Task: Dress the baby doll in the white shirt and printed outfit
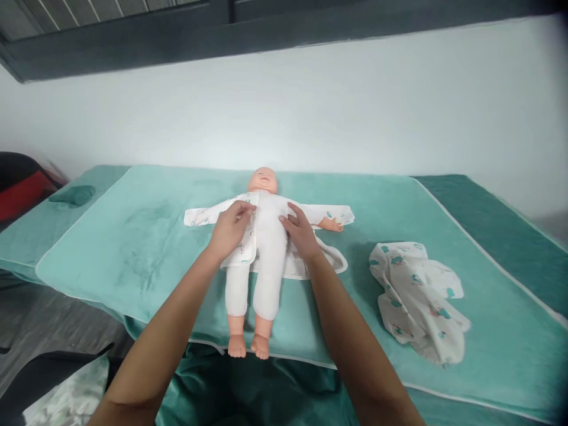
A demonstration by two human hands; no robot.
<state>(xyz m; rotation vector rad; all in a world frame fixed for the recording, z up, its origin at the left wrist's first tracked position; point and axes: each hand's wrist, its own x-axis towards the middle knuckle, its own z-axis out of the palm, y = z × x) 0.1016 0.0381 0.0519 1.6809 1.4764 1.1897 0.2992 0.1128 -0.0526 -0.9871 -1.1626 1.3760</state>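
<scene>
A baby doll [270,236] in white padded body and legs lies face up, its bare feet towards me. It wears a white printed baby shirt [246,251] that is open at the front, both sleeves stretched out sideways. My left hand [233,225] is closed in a pinch at the edge of the shirt's left-hand front panel, by the doll's chest. On the other side my right hand [300,229] touches the doll's flank, thumb and index finger apart. The right-hand panel is spread flat on the bed beneath that wrist. One doll hand [331,224] shows near its cuff.
A crumpled white printed baby garment [417,299] lies on the green padded bed cover [151,254] to the right. A white wall [284,112] stands behind the bed. Printed cloth [71,390] rests on a dark chair at lower left, and another chair [22,183] is at far left.
</scene>
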